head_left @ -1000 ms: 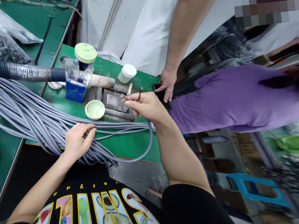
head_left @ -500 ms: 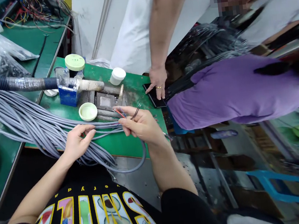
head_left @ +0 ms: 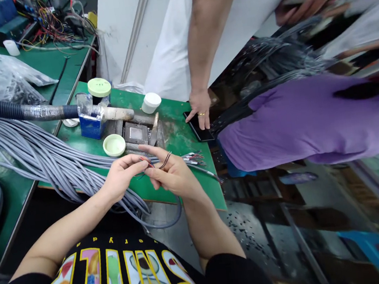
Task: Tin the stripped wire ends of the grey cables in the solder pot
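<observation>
My right hand [head_left: 172, 173] is closed on the end of a grey cable [head_left: 178, 209], whose thin coloured wires [head_left: 165, 161] fan out between the fingers. Dark wires stick up by the index finger, and red and blue ones point left. My left hand [head_left: 123, 174] meets it from the left, thumb and index finger pinching the red and blue wires. Beneath both hands runs a thick bundle of grey cables [head_left: 72, 162]. Their stripped ends [head_left: 194, 159] lie to the right on the green bench. Just beyond the hands is a solder pot [head_left: 136, 133] with a shiny square surface.
A pale green lid [head_left: 114, 145], a white jar [head_left: 151, 103], a blue box [head_left: 91, 126] and a ribbed hose [head_left: 42, 112] surround the pot. A co-worker's hand [head_left: 201, 106] touches a phone [head_left: 199, 127] at the bench's right edge. Another person in purple [head_left: 304, 124] is at right.
My left hand has moved right and up from the cable bundle to the wires and pinched them. My right hand still holds the cable end. The camera view has shifted slightly.
</observation>
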Demonstrator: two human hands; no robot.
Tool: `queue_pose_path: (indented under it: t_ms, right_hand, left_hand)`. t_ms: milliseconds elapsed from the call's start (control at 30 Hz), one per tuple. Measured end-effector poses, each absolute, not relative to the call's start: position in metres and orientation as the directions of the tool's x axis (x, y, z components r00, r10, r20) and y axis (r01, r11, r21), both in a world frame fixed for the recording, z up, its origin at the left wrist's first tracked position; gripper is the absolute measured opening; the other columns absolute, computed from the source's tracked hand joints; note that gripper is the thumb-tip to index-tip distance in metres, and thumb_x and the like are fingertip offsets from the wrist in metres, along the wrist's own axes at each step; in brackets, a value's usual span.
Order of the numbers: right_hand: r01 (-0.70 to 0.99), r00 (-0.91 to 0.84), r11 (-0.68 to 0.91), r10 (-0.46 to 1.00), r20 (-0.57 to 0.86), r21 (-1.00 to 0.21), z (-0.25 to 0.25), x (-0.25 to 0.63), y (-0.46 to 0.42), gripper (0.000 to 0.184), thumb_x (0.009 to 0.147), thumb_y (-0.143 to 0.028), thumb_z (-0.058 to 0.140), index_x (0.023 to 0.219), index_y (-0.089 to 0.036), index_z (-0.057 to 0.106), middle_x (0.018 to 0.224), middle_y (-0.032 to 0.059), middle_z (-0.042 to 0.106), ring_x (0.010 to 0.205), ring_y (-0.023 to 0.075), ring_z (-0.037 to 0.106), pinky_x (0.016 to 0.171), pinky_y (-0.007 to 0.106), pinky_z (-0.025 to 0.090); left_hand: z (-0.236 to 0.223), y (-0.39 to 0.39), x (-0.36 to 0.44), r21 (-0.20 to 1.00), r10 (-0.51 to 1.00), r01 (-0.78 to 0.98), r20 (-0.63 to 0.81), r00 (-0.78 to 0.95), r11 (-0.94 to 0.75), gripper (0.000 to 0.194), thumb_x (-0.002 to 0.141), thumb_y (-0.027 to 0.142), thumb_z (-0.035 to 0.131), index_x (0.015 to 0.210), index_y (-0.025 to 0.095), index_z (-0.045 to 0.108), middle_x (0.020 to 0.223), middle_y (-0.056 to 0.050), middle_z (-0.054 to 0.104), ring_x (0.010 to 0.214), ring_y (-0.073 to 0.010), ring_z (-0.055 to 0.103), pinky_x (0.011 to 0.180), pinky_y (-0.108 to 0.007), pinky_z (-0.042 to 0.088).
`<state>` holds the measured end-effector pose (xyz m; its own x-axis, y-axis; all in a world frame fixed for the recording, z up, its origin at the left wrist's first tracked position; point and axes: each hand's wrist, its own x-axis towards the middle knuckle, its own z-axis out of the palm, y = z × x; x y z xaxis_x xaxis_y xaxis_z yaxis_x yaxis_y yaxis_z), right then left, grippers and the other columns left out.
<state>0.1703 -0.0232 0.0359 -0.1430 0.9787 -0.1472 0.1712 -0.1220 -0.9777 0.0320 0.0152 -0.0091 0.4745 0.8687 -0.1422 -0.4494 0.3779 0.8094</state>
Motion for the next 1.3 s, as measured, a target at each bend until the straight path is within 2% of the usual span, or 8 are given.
queue_pose_path:
  t_ms: [167,300,433,933,1067,1200,1233,1300]
  right_hand:
    - [0.160,-0.124,-0.112,0.983,-0.132,-0.981,0.032,0.165,-0.026,0.050,0.075,-0.037,0.067,0.120,-0.020,0.053,0.043,-0.0091,0.052,0.033,0.0091,0.042,0.034,0.021,0.028]
    - [0.186,0.041,-0.065,0.997,-0.058,-0.980,0.028,0.163,-0.028,0.029,0.073,-0.043,0.068,0.087,-0.021,0.056,0.043,-0.0076,0.053,0.032,0.0073,0.041,0.034,0.019,0.029]
    - [0.241,0.096,-0.032,0.995,-0.009,-0.970,0.027,0.162,-0.028,0.028,0.076,-0.046,0.063,0.068,-0.021,0.053,0.043,-0.0055,0.054,0.033,0.0069,0.043,0.035,0.019,0.033]
    - [0.094,0.053,-0.120,0.992,-0.115,-0.988,0.025,0.162,-0.020,0.035,0.067,-0.048,0.073,0.068,-0.020,0.054,0.042,-0.0072,0.054,0.032,0.0062,0.043,0.032,0.017,0.032]
    - [0.151,-0.019,-0.143,0.989,-0.147,-0.978,0.026,0.173,-0.024,0.033,0.065,-0.048,0.074,0.071,-0.018,0.061,0.045,-0.0055,0.057,0.035,0.0077,0.048,0.035,0.019,0.037]
    - [0.215,0.104,-0.117,0.990,-0.097,-0.970,0.021,0.180,-0.030,0.032,0.076,-0.049,0.063,0.068,-0.018,0.063,0.042,-0.0046,0.054,0.032,0.0072,0.042,0.033,0.020,0.031]
    - [0.232,0.141,-0.107,0.987,-0.076,-0.967,0.019,0.179,-0.032,0.031,0.076,-0.048,0.062,0.069,-0.018,0.063,0.042,-0.0048,0.053,0.032,0.0074,0.042,0.034,0.020,0.031]
    - [0.304,0.184,-0.078,0.983,-0.022,-0.950,0.015,0.174,-0.036,0.027,0.078,-0.046,0.059,0.071,-0.019,0.062,0.044,-0.0047,0.054,0.034,0.0084,0.043,0.037,0.021,0.033]
  left_hand:
    - [-0.006,0.011,0.034,0.797,0.896,-0.481,-0.160,0.415,0.365,0.034,0.054,0.040,0.085,0.059,0.015,0.063,0.059,0.002,0.063,0.055,-0.0084,0.054,0.059,-0.024,0.045]
    - [-0.001,0.009,0.034,0.818,0.925,-0.476,-0.162,0.345,0.321,0.039,0.049,0.045,0.086,0.059,0.015,0.063,0.059,0.002,0.064,0.056,-0.0093,0.056,0.061,-0.025,0.048]
    - [0.001,0.009,0.034,0.819,0.927,-0.472,-0.178,0.329,0.325,0.042,0.046,0.047,0.086,0.058,0.015,0.063,0.060,0.002,0.066,0.058,-0.0102,0.058,0.063,-0.026,0.050]
    - [-0.008,0.013,0.030,0.877,0.954,-0.414,-0.142,0.265,0.245,0.032,0.055,0.042,0.083,0.062,0.015,0.066,0.062,0.001,0.065,0.060,-0.0103,0.056,0.062,-0.025,0.047]
    - [-0.012,0.024,0.025,0.896,0.970,-0.408,-0.087,0.228,0.176,0.031,0.061,0.043,0.079,0.063,0.016,0.063,0.065,0.000,0.065,0.064,-0.0110,0.058,0.068,-0.026,0.048]
    - [-0.014,0.027,0.016,0.947,0.998,-0.321,0.008,0.062,0.012,0.031,0.066,0.047,0.074,0.074,0.018,0.067,0.072,-0.001,0.067,0.066,-0.0111,0.058,0.068,-0.025,0.048]
    - [-0.014,0.025,0.015,0.964,0.998,-0.265,0.026,0.064,-0.008,0.031,0.066,0.047,0.074,0.071,0.018,0.067,0.069,-0.001,0.066,0.064,-0.0111,0.057,0.066,-0.025,0.047]
    - [-0.014,0.019,0.016,0.990,0.976,-0.139,0.028,0.217,0.003,0.030,0.066,0.045,0.075,0.063,0.016,0.068,0.059,0.000,0.063,0.057,-0.0108,0.052,0.057,-0.024,0.043]
